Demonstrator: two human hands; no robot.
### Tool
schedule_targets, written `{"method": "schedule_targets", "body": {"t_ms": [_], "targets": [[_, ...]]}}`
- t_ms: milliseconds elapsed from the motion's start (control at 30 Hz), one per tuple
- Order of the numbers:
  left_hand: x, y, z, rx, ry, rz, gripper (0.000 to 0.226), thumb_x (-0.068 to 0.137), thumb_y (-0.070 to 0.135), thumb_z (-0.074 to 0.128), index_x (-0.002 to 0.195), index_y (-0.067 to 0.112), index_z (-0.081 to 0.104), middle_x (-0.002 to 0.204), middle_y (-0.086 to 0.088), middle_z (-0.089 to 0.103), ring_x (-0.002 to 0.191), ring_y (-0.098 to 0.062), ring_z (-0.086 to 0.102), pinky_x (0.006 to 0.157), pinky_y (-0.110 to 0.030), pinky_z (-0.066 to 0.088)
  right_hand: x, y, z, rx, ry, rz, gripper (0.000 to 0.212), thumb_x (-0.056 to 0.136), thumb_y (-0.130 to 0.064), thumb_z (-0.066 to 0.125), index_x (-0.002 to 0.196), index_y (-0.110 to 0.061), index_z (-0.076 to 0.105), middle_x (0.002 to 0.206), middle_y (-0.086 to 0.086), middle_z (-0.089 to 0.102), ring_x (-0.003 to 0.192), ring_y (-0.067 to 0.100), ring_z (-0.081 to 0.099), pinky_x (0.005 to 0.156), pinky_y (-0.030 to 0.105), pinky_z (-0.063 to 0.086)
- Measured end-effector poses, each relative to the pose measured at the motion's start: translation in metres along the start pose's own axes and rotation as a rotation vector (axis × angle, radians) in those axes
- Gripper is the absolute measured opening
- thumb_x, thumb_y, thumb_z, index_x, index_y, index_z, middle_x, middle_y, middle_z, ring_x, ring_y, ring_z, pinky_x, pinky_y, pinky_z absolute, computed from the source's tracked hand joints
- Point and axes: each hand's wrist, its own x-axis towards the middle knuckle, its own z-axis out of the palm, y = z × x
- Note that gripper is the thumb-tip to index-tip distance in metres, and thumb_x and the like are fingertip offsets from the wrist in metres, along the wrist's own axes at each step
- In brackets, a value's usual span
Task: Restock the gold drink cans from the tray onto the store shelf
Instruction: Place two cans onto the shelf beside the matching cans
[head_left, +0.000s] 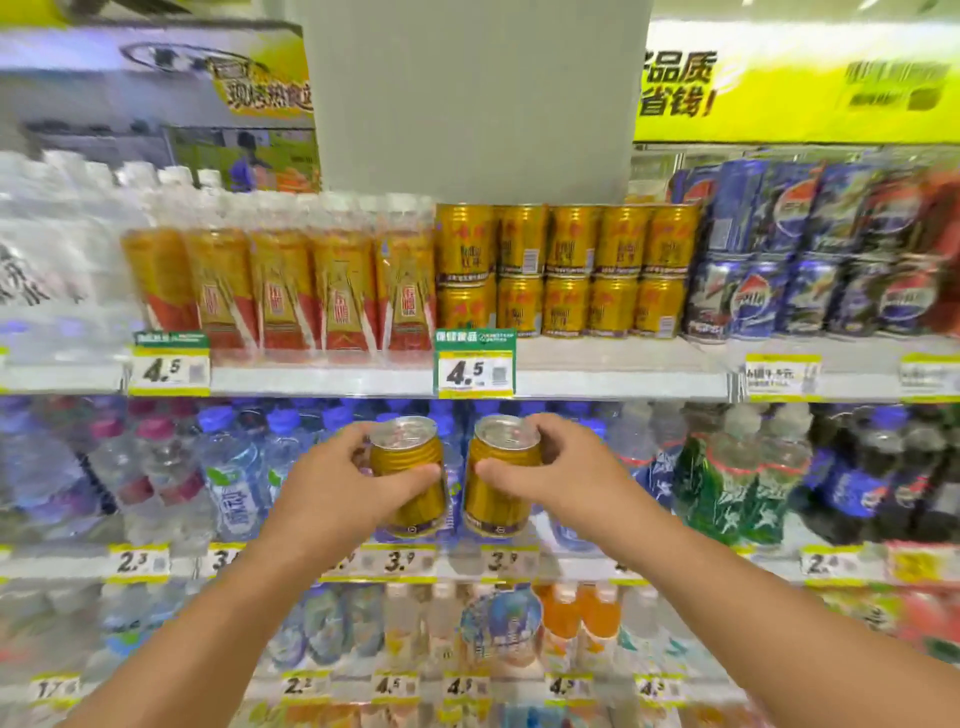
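My left hand (332, 486) grips one gold can (410, 467) upright, silver lid facing up. My right hand (563, 475) grips a second gold can (498, 473) beside it, a small gap between the two. Both cans hang in front of the water bottle shelf, below the upper shelf (613, 382). On that upper shelf gold cans (566, 270) stand in two stacked rows behind a green 4.5 price tag (474, 364). The tray is out of view.
Orange-labelled bottles (280, 291) stand left of the stacked cans, blue cola cans (810, 270) to their right. Water bottles (234, 478) fill the shelf behind my hands. A grey pillar (475, 98) rises above the cans. Lower shelves carry more drinks.
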Motion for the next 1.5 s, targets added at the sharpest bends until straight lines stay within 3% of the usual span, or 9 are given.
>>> {"method": "schedule_targets", "body": {"t_ms": [200,333,500,600,767,900,1033,1200,1500], "targets": [[0.03,0.073,-0.014,-0.005,-0.024,0.134,0.044,0.06,0.05,0.089,0.096,0.036,0.067,0.079,0.023,0.075,0.074,0.007,0.069,0.071,-0.024,0.055,0.021,-0.043,-0.041,0.006,0.064,-0.033,0.054,0.058,-0.052,0.086,0.103,-0.026,0.071,0.094,-0.01,0.077,0.087,0.007,0.074,0.084,0.037,0.061],[0.051,0.112,-0.014,-0.05,-0.064,0.184,0.051,0.054,0.055,0.088,0.095,0.034,0.067,0.09,0.014,0.076,0.081,-0.002,0.072,0.079,-0.035,0.061,0.039,-0.057,-0.066,0.04,0.087,-0.033,0.071,0.05,-0.057,0.088,0.111,-0.025,0.07,0.102,-0.006,0.077,0.09,0.011,0.075,0.083,0.042,0.062],[0.075,0.153,0.005,-0.013,-0.066,0.206,0.057,0.052,0.063,0.086,0.098,0.039,0.062,0.094,0.016,0.069,0.087,-0.01,0.071,0.083,-0.039,0.06,0.063,-0.074,-0.107,0.009,0.086,-0.065,0.048,0.068,-0.045,0.087,0.11,-0.026,0.071,0.099,-0.009,0.077,0.09,0.01,0.075,0.076,0.036,0.063],[0.088,0.178,0.023,0.036,-0.011,0.222,0.074,0.053,0.065,0.085,0.117,0.037,0.059,0.097,0.016,0.063,0.096,-0.014,0.068,0.086,-0.041,0.059,0.085,-0.076,-0.13,0.002,0.057,-0.084,0.042,0.072,-0.04,0.086,0.108,-0.024,0.071,0.096,-0.008,0.078,0.086,0.008,0.076,0.078,0.037,0.063],[0.105,0.204,0.054,0.06,0.08,0.183,0.065,0.057,0.062,0.086,0.11,0.039,0.056,0.095,0.015,0.066,0.086,-0.013,0.07,0.078,-0.039,0.061,0.126,-0.064,-0.164,-0.019,0.059,-0.104,0.072,0.057,-0.057,0.087,0.118,-0.024,0.067,0.107,-0.006,0.076,0.092,0.014,0.075,0.078,0.041,0.063],[0.116,0.21,0.081,0.114,0.165,0.132,0.063,0.06,0.059,0.086,0.11,0.03,0.062,0.096,0.009,0.071,0.075,-0.014,0.067,0.062,-0.031,0.056,0.149,-0.05,-0.179,-0.033,0.059,-0.119,0.074,0.053,-0.062,0.085,0.115,-0.025,0.067,0.106,-0.008,0.074,0.093,0.013,0.073,0.078,0.042,0.063],[0.126,0.2,0.102,0.191,0.224,0.081,0.069,0.059,0.06,0.085,0.116,0.028,0.065,0.105,0.006,0.07,0.088,-0.016,0.066,0.07,-0.032,0.055,0.161,-0.038,-0.179,-0.033,0.014,-0.117,0.048,0.065,-0.051,0.086,0.102,-0.027,0.069,0.104,-0.007,0.074,0.095,0.013,0.071,0.084,0.041,0.061],[0.131,0.191,0.109,0.241,0.218,0.036,0.066,0.064,0.056,0.085,0.118,0.025,0.063,0.109,0.006,0.067,0.095,-0.016,0.063,0.077,-0.033,0.052,0.171,-0.031,-0.169,-0.052,-0.017,-0.075,0.082,0.055,-0.062,0.084,0.124,-0.024,0.063,0.115,-0.005,0.071,0.099,0.017,0.071,0.082,0.041,0.062],[0.137,0.177,0.111,0.302,0.194,0.07,0.063,0.068,0.057,0.082,0.119,0.026,0.061,0.111,0.007,0.068,0.093,-0.016,0.062,0.078,-0.033,0.052,0.169,-0.032,-0.154,-0.094,-0.005,-0.058,0.057,0.069,-0.055,0.083,0.115,-0.027,0.064,0.11,-0.006,0.071,0.098,0.017,0.069,0.083,0.041,0.061]]}}
